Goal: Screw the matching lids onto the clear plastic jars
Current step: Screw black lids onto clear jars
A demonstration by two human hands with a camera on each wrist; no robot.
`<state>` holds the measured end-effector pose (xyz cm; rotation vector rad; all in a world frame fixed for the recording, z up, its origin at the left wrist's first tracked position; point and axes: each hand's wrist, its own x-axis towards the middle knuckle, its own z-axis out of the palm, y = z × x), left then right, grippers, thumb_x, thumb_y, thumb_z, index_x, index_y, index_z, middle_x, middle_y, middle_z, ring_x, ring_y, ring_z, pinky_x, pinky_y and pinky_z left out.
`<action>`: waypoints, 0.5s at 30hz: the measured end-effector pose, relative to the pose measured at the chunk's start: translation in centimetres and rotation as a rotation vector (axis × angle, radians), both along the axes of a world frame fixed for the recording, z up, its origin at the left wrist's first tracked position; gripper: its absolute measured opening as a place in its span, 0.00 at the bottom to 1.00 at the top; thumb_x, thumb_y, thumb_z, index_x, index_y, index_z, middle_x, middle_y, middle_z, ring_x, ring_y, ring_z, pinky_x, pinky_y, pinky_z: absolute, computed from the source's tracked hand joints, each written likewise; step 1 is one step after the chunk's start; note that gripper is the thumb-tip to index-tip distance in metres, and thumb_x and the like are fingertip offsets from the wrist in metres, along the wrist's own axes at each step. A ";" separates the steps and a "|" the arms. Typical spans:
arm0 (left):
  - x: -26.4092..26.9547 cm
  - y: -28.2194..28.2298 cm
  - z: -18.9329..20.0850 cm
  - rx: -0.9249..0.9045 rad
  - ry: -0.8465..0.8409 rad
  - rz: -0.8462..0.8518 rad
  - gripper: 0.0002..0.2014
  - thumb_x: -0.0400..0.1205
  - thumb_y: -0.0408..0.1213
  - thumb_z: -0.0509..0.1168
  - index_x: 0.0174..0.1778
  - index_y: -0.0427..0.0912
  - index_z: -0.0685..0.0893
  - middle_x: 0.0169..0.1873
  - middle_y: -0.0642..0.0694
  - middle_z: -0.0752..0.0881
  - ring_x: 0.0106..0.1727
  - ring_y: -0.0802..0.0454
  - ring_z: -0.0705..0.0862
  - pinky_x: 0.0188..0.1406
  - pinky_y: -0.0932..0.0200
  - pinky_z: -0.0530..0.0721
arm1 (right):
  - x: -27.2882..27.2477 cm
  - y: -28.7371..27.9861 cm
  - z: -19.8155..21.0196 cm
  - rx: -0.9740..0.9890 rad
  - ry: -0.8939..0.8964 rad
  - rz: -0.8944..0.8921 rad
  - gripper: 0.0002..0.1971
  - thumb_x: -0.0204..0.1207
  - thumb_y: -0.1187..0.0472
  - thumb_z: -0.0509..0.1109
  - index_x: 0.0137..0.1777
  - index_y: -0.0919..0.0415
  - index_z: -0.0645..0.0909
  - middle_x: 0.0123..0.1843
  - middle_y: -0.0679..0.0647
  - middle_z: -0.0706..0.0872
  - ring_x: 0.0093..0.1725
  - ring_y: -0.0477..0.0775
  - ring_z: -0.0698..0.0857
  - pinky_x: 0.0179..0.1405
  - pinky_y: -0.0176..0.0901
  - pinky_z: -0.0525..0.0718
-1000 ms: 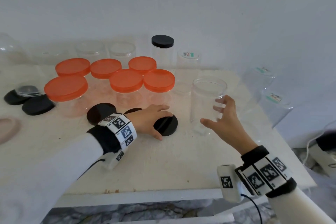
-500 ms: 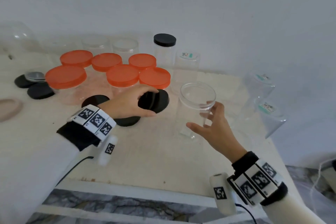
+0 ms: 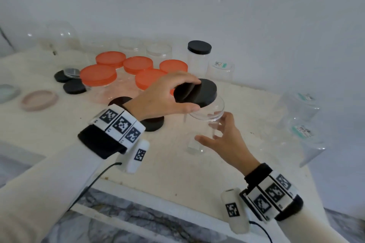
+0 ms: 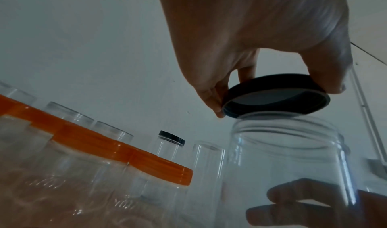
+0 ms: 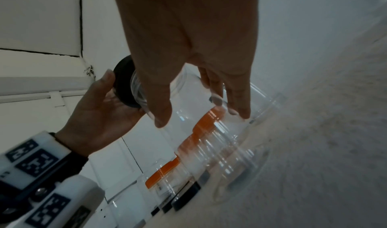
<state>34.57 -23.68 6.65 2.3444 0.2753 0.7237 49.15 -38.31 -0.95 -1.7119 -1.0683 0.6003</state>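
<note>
Left hand [image 3: 158, 95] pinches black lid [image 3: 197, 92] by rim, thumb near side, fingers far side; lid tilted, open side down, hovering just over jar [image 3: 205, 124] mouth, near edge about touching rim. Rim grip leaves wrist free to twist. Right hand [image 3: 225, 140] wraps jar wall mid-height, fingers curled round it, likely bracing it against turn. Jar at table [image 3: 177, 173] centre, right of orange-lidded jars [image 3: 98, 75]. Spare black lids [image 3: 74, 87] far left. Lid needs levelling before threads catch.
</note>
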 end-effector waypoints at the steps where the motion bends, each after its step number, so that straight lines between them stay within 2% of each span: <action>1: 0.4 -0.2 -0.1 0.035 0.014 -0.009 0.32 0.67 0.58 0.69 0.65 0.44 0.80 0.63 0.49 0.80 0.66 0.58 0.77 0.68 0.57 0.75 | -0.1 0.2 0.0 -0.001 -0.002 0.015 0.36 0.62 0.55 0.83 0.64 0.54 0.64 0.65 0.45 0.74 0.64 0.46 0.78 0.57 0.38 0.79; 3: 1.0 -0.4 -0.4 0.105 0.036 -0.014 0.33 0.66 0.59 0.69 0.63 0.43 0.81 0.63 0.48 0.81 0.66 0.55 0.77 0.67 0.57 0.74 | -0.2 0.5 0.0 0.000 -0.004 0.042 0.35 0.62 0.55 0.83 0.62 0.53 0.64 0.64 0.45 0.74 0.64 0.47 0.78 0.56 0.39 0.80; 8: 1.4 -0.2 -0.9 0.224 0.076 0.031 0.35 0.64 0.63 0.68 0.63 0.45 0.82 0.62 0.49 0.80 0.65 0.55 0.75 0.64 0.76 0.65 | -0.2 1.0 0.0 0.003 -0.028 0.085 0.34 0.61 0.56 0.83 0.59 0.52 0.63 0.63 0.45 0.74 0.63 0.47 0.79 0.49 0.35 0.80; 11: 1.3 0.0 -1.1 0.220 0.087 0.037 0.35 0.64 0.64 0.67 0.63 0.46 0.81 0.63 0.50 0.79 0.65 0.57 0.73 0.62 0.81 0.61 | -0.1 1.1 0.1 0.003 -0.049 0.090 0.34 0.61 0.56 0.83 0.59 0.52 0.63 0.62 0.45 0.74 0.63 0.47 0.79 0.47 0.34 0.79; 13: 1.4 -0.1 -1.1 0.210 0.098 0.038 0.35 0.64 0.64 0.66 0.64 0.47 0.80 0.64 0.50 0.78 0.65 0.59 0.72 0.61 0.82 0.60 | 0.0 1.1 0.2 -0.009 -0.066 0.099 0.35 0.61 0.55 0.83 0.60 0.52 0.62 0.63 0.45 0.74 0.63 0.48 0.78 0.50 0.36 0.80; 15: 1.4 -0.2 -1.1 0.193 0.103 0.030 0.37 0.63 0.64 0.67 0.65 0.46 0.79 0.65 0.50 0.77 0.65 0.60 0.70 0.63 0.80 0.60 | 0.3 1.0 0.5 -0.057 -0.091 0.153 0.39 0.60 0.55 0.83 0.62 0.51 0.60 0.65 0.45 0.71 0.66 0.48 0.75 0.58 0.40 0.79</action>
